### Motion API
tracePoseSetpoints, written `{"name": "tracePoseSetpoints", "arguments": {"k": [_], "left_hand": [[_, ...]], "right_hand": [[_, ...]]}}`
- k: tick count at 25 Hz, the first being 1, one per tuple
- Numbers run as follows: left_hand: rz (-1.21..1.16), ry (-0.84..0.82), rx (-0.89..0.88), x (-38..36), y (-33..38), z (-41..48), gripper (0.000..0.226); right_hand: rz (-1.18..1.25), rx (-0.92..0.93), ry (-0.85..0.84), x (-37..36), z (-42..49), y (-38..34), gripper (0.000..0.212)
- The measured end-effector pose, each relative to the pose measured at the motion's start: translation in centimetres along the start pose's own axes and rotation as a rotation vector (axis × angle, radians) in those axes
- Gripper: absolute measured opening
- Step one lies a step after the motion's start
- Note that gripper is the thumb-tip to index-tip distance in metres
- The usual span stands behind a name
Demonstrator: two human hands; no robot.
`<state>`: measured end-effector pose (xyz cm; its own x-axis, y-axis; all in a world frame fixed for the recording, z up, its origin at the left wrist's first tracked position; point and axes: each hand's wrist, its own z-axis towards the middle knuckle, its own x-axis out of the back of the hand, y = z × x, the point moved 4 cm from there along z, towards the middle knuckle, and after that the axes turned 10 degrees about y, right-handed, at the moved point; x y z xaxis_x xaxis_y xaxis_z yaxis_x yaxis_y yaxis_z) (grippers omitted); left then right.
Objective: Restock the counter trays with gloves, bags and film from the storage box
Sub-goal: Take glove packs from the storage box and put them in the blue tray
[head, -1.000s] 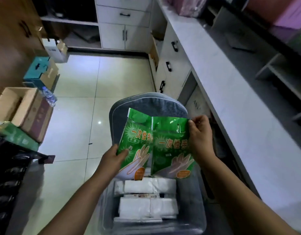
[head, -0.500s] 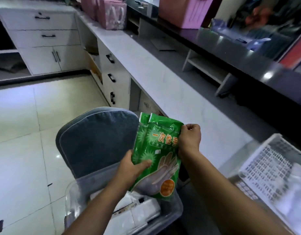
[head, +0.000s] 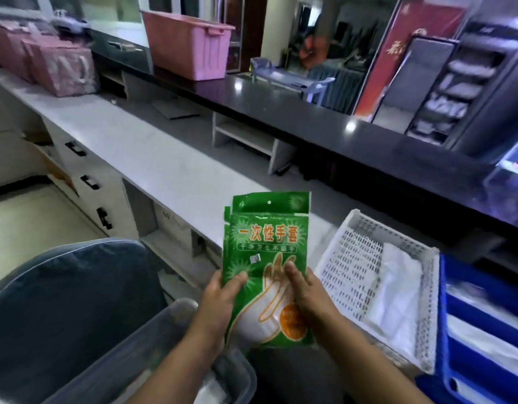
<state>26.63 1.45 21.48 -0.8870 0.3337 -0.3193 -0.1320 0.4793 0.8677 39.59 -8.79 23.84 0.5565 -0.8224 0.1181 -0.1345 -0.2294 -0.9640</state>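
Holding green glove packets (head: pixel 266 252) upright, centre frame. Left hand (head: pixel 219 298) pinches one edge, right hand (head: pixel 307 290) the other.

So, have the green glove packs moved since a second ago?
Yes. The green glove packs, earlier fanned over the clear storage box, are now stacked and carried rightward past its rim, toward the white tray.
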Motion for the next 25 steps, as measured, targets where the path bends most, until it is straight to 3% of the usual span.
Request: {"name": "tracePoseSetpoints", "arguments": {"k": [3, 7, 10, 14, 19, 21, 23, 25], "left_hand": [[-0.014, -0.204, 0.083, -6.8, -1.9, -2.5, 0.038], [0.037, -0.26, 0.014, -15.0, -3.8, -6.8, 0.024], [0.083, -0.317, 0.026, -21.5, -6.1, -11.0, 0.025], [0.104, -0.332, -0.04, -29.3, -7.2, -13.9, 0.028], [-0.04, -0.248, 0.062, -37.4, -9.3, -15.7, 0.004], [-0.038, -0.198, 0.051, -39.5, -10.2, -15.5, 0.006], [0.061, -0.159, -0.096, -41.2, -10.7, -14.3, 0.01], [0.372, -0.133, -0.378, -42.6, -11.4, -12.8, 0.013]], "right_hand": [[0.039, 0.063, 0.047, 6.4, -0.2, -1.3, 0.05], [0.103, -0.025, 0.018, 16.8, -1.2, -1.2, 0.068], [0.129, -0.045, -0.054, 25.1, -2.5, -1.0, 0.05], [0.093, 0.038, -0.022, 34.6, -3.5, -0.9, 0.026], [-0.115, 0.075, -0.007, 42.9, -3.7, -0.5, 0.027], [-0.16, 0.084, 0.029, 45.5, -3.1, -0.7, 0.024], [-0.219, 0.101, 0.107, 48.4, -2.5, -0.8, 0.023], [-0.299, 0.117, 0.289, 51.8, -1.8, -0.9, 0.028]]}}
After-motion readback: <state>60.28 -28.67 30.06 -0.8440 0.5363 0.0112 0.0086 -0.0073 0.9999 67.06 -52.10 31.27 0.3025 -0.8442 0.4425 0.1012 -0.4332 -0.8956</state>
